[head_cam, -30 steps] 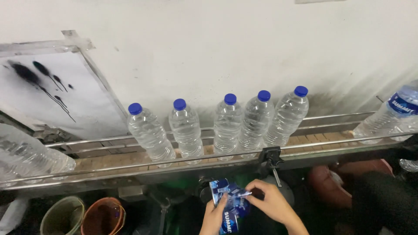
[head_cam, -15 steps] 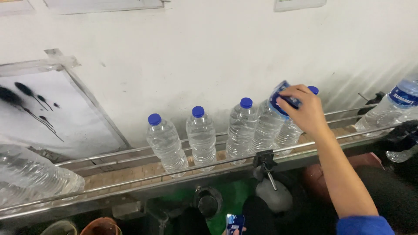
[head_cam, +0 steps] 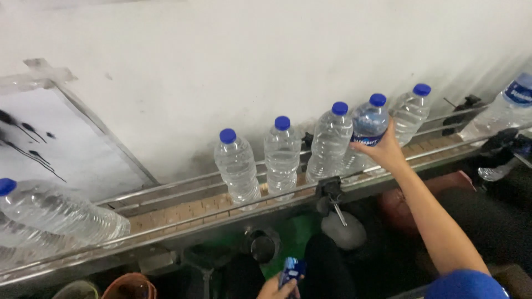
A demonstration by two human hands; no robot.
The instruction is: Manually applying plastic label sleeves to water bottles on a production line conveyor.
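Head view. Stained white wall behind, with taped white sheet bearing black spray marks at left. Steel-railed conveyor running slightly uphill left to right along wall.

Five clear water bottles with blue caps standing upright in a row on conveyor; fourth from left, the sleeved bottle, carrying blue label sleeve around upper body, between unlabelled bottle and another. Large bottle lying tilted at far left. Labelled bottle at far right edge.

Right hand extended, fingers partly closed around sleeved bottle at label's lower edge. Left hand at bottom edge, closed on blue label stack. Two buckets partly visible bottom left.
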